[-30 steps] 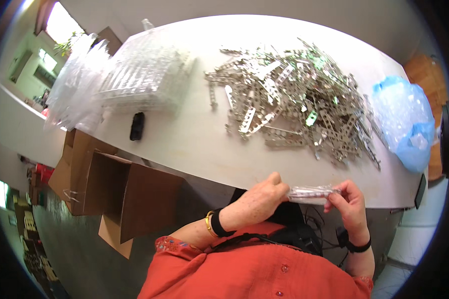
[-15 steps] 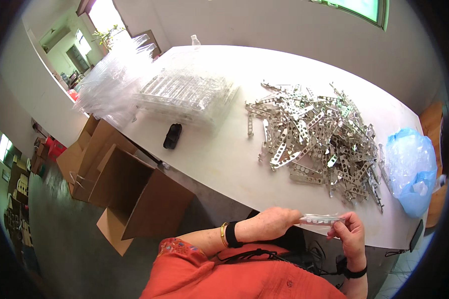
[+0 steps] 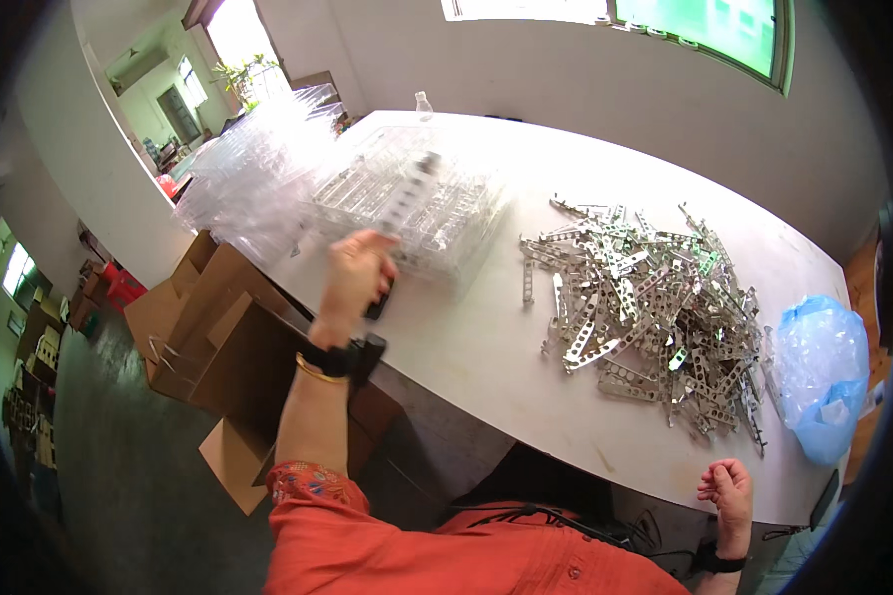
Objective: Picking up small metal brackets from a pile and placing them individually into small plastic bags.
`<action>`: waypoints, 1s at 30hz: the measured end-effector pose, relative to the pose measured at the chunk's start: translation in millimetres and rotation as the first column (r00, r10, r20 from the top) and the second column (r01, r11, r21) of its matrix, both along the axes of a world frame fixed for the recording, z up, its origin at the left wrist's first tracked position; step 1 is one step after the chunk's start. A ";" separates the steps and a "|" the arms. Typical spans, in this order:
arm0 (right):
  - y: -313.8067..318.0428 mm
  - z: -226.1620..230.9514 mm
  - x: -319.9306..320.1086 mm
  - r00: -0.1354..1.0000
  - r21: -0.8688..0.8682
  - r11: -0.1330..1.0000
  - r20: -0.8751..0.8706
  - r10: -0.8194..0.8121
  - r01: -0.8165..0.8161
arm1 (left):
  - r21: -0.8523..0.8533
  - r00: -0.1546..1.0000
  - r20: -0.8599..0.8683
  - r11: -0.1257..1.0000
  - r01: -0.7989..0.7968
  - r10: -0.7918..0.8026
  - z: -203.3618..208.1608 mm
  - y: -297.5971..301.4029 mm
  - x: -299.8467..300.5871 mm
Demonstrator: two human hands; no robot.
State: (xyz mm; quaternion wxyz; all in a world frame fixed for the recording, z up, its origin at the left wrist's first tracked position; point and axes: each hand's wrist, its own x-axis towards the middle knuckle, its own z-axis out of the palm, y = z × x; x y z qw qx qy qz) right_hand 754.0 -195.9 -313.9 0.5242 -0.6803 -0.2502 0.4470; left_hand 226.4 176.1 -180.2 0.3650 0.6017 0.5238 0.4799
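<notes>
My left hand (image 3: 357,278) reaches out over the near side of the clear plastic trays (image 3: 466,253). Its fingers are closed on one end of a perforated metal strip (image 3: 405,201), which points up and away and is blurred by motion. Near the front right edge of the table, my right hand (image 3: 728,491) is curled closed; whether anything is inside cannot be seen. Between and beyond my hands lies a heap of loose perforated metal strips (image 3: 655,307). A black object (image 3: 379,300) is partly hidden behind my left hand.
A pile of clear plastic trays or sheets (image 3: 253,178) rises at the far left. Open cardboard boxes (image 3: 230,342) stand below the table's left edge. On the right end of the white table (image 3: 466,347) sits a blue plastic bag (image 3: 819,382). A small clear bottle (image 3: 424,105) stands at the back.
My left hand has swung left and away from my right hand, carrying the metal strip over to the trays. My right hand has let go of the strip and moved slightly right.
</notes>
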 end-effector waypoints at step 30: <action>-13.9 -52.8 43.6 0.947 -0.112 0.942 -0.033 -0.321 0.316 | 0.175 0.377 -0.852 0.876 -0.450 0.364 -12.5 237.1 -127.6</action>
